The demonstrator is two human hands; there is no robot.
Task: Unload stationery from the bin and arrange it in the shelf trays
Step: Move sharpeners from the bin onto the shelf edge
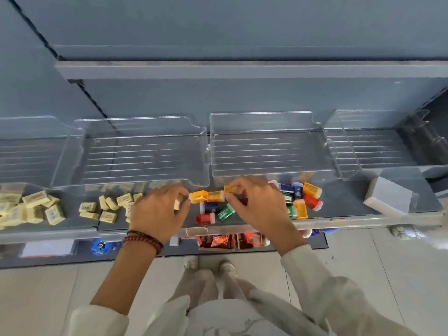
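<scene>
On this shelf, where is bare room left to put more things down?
The clear trays above are all bare. On the lower shelf, a grey strip lies free between the sharpeners and the white box; a narrow gap splits the erasers. Crowded: the middle, where the left hand and right hand grip orange sharpeners.

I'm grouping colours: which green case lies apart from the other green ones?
The tilted green case lying between the left hand and right hand, beside the red case; the other green cases sit farther right, beyond both.
</scene>
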